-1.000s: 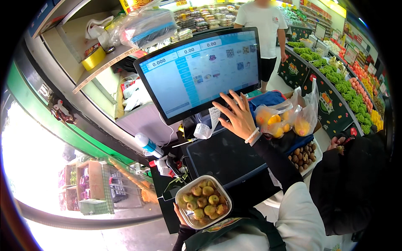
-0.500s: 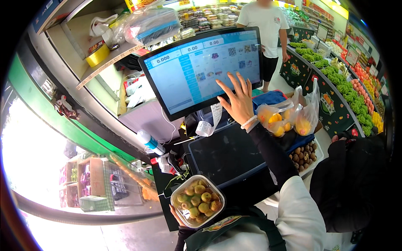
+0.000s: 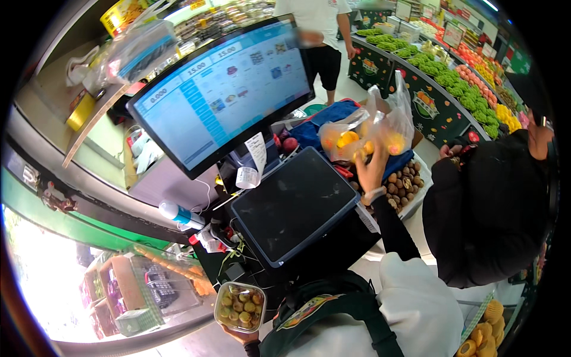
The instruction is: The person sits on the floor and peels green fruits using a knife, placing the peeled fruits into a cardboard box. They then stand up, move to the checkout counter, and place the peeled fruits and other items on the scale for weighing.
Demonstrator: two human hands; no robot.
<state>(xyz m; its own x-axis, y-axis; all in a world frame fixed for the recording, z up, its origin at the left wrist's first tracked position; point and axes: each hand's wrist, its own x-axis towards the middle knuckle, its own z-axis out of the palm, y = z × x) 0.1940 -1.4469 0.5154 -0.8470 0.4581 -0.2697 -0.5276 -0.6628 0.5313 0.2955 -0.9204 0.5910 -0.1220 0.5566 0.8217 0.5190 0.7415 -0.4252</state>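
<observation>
My left hand [image 3: 239, 335] grips a clear plastic box [image 3: 241, 304] of round greenish-brown fruit from below, low in the head view beside the dark counter. My right hand [image 3: 373, 169] reaches forward to clear plastic bags [image 3: 339, 138] of orange and yellow fruit. Its fingers look apart and blurred at the near side of the bags; whether they touch the plastic I cannot tell. Beneath that wrist is a white crate [image 3: 419, 193] of brown walnut-like nuts. A flat black scale plate [image 3: 294, 205] lies left of my right forearm.
A touchscreen monitor [image 3: 223, 89] stands behind the scale, with a curled paper receipt [image 3: 248, 177] below it. A blue-and-white spray can [image 3: 180, 214] is on the left. A person in black [image 3: 488, 208] stands at right; another in a white shirt [image 3: 315, 21] stands behind the monitor.
My right hand has left the touchscreen and moved right and down to the fruit bags. The readings on the screen have changed. The view has shifted; my left hand still holds the box.
</observation>
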